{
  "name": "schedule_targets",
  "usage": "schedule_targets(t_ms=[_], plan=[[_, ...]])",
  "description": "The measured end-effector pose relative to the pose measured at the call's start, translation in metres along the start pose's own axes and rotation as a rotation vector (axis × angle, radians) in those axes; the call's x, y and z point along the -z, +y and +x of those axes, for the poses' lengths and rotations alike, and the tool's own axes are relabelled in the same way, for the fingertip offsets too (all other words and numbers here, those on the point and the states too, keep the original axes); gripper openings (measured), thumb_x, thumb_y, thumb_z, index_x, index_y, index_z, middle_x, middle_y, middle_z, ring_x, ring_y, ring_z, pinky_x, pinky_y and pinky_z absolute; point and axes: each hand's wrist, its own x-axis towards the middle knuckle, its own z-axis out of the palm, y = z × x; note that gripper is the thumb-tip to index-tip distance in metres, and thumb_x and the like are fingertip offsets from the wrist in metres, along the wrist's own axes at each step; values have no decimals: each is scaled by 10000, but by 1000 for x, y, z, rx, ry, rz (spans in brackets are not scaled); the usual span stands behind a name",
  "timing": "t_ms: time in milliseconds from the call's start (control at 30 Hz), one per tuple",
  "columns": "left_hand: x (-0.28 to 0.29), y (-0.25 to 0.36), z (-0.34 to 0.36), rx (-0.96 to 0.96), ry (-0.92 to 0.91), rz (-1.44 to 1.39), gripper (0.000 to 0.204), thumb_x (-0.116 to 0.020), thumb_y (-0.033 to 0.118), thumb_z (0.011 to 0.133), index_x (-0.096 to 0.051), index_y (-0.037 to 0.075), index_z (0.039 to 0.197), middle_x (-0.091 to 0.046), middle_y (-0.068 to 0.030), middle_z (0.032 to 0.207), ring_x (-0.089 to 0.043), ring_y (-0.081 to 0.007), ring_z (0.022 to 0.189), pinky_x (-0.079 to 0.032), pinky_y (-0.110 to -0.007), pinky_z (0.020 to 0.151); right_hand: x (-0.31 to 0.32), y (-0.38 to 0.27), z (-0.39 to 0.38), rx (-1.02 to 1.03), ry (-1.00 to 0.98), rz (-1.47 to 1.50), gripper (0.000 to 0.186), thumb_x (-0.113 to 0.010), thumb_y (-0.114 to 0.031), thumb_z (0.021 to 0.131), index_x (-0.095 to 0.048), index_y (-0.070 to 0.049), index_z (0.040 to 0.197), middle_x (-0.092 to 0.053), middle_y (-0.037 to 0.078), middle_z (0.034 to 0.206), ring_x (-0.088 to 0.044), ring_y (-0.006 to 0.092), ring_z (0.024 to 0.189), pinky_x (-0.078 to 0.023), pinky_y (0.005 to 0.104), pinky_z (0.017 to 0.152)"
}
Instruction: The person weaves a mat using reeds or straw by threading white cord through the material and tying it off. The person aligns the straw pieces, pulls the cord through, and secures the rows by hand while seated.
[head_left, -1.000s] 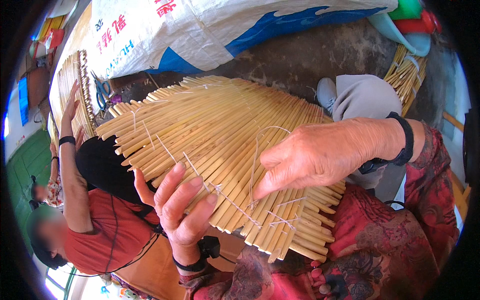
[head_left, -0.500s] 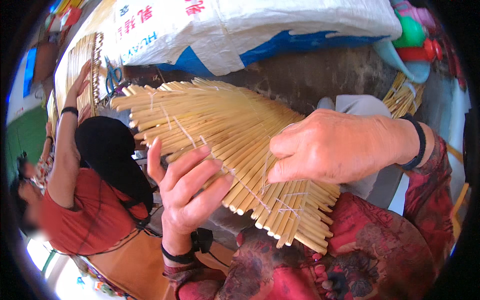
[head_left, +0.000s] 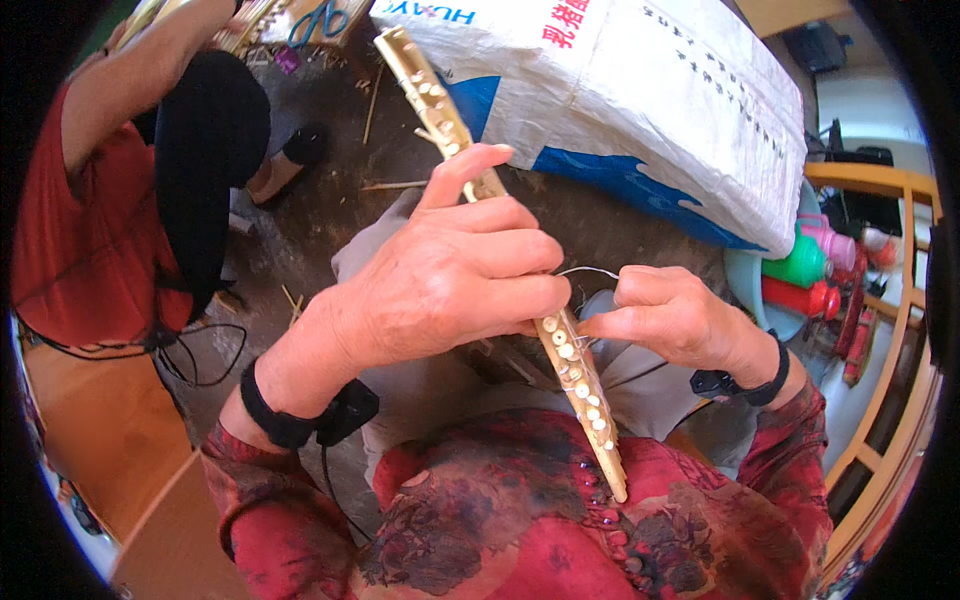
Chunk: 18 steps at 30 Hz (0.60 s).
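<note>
Closest to me, my own red patterned sleeves (head_left: 520, 520) fill the bottom of the view, and the lower end of the bamboo mat (head_left: 585, 400) pokes down over them. I've got the mat turned edge-on, so all I see is a thin slat-row with the pale cut ends of the sticks in a line. My left hand (head_left: 450, 280) is wrapped right around its middle, fingers curled over the front, index finger stretched up along the edge, a black band on that wrist. My right hand (head_left: 670, 320) sits just beside the mat on the other side, thumb and fingertips pinched tight on a thin pale string (head_left: 590, 270) that loops from the mat's edge to my fingers. Grey trousers (head_left: 440, 390) are under both hands.

Further out, the mat's top end reaches up against a big white and blue woven sack (head_left: 640, 110). Off to my left another person in a red top (head_left: 75, 230) crouches on the dirt floor (head_left: 300, 240). Right of the sack, green and red plastic bottles (head_left: 800, 280) stand by a yellow wooden frame (head_left: 890, 300).
</note>
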Motion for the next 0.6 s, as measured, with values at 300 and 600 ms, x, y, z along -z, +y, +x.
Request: schedule_targets(t_ms=[300, 600], plan=[[-11, -6, -2, -56, 36, -39, 244, -715, 244, 635, -626, 149, 841, -588, 17, 854, -599, -157, 835, -322, -510, 1024, -12, 7, -13, -58, 49, 44, 384, -606, 35, 733, -650, -90, 1093, -458, 45, 693, -507, 213, 599, -421, 315, 524], [-12, -9, 0, -78, 12, -6, 222, -703, 234, 656, -620, 149, 844, -590, 12, 861, -598, -158, 857, -322, -510, 1024, -6, 12, -14, -130, -35, 197, 420, -558, 59, 753, -640, -96, 1136, -454, 72, 719, -513, 241, 619, -426, 323, 558]])
